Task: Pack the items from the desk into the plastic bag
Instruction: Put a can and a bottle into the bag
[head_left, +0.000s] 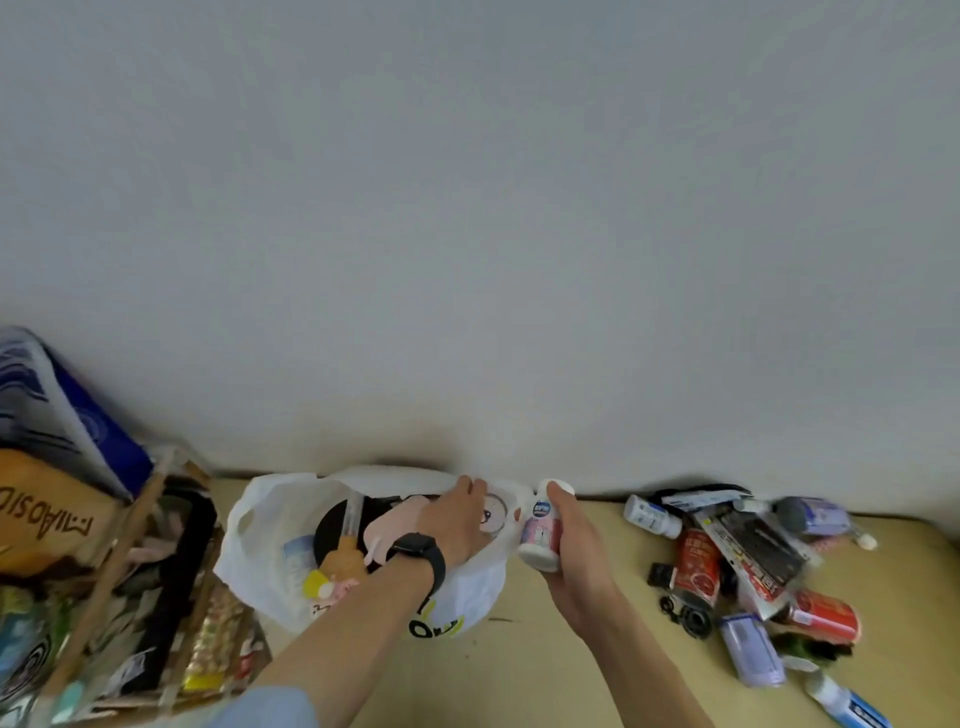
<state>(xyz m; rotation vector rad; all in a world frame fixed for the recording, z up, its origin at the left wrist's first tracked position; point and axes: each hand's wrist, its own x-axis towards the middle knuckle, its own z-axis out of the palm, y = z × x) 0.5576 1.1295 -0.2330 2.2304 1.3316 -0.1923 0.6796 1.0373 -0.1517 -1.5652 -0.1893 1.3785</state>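
Observation:
A white plastic bag (260, 561) stands open on the tan desk (545, 649) against the wall, with a black disc, a pink flat item and small toys inside. My left hand (460, 522), with a black watch on the wrist, grips the bag's right rim. My right hand (571, 540) holds a small white bottle with a pink label (541, 530) just right of the bag's opening. A pile of items (748, 566) lies to the right: red cans, small white bottles, flat packets and black rings.
A wooden crate (130, 597) full of packets and boxes stands at the left, with a blue-white bag and an orange carton behind it. A grey wall rises right behind the desk. A blue-white bottle (844, 701) lies near the bottom right corner.

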